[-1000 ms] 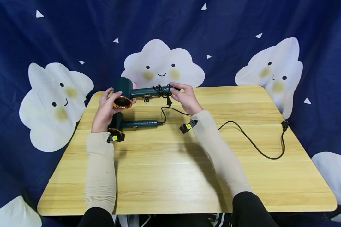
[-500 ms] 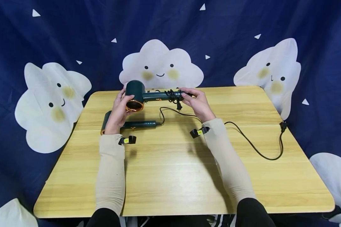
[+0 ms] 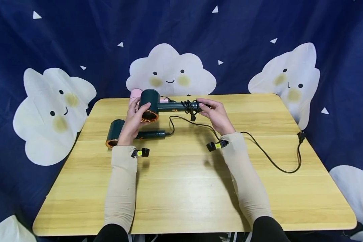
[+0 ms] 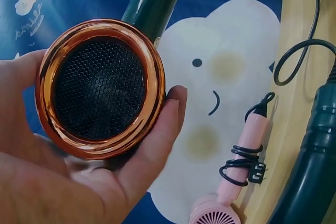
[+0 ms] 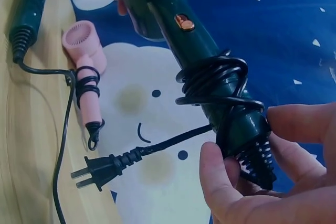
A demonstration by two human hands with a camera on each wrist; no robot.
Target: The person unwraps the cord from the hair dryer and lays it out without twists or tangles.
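Between both hands, above the table, hangs a dark green hair dryer [image 3: 149, 100] with a copper rim. My left hand [image 3: 133, 122] grips its round head, thumb and fingers around the rim in the left wrist view. My right hand [image 3: 216, 115] pinches the end of the handle. A black cord [image 5: 215, 80] is wound round that handle, its two-pin plug [image 5: 100, 172] dangling free. Below on the table lies a second green hair dryer [image 3: 115, 132], partly hidden by the left hand and forearm. Behind the held one is a small pink hair dryer [image 5: 84, 72] with its cord wrapped round the handle.
The second dryer's cord [image 3: 269, 154] snakes rightward over the wooden table [image 3: 181, 201] and ends in a plug [image 3: 301, 135] near the right edge. A dark blue curtain [image 3: 230, 27] with cloud faces stands behind the table's far edge.
Both hands have carried the held hair dryer rightward and slightly down in the head view. The pink hair dryer and the head of the lying green one show more now.
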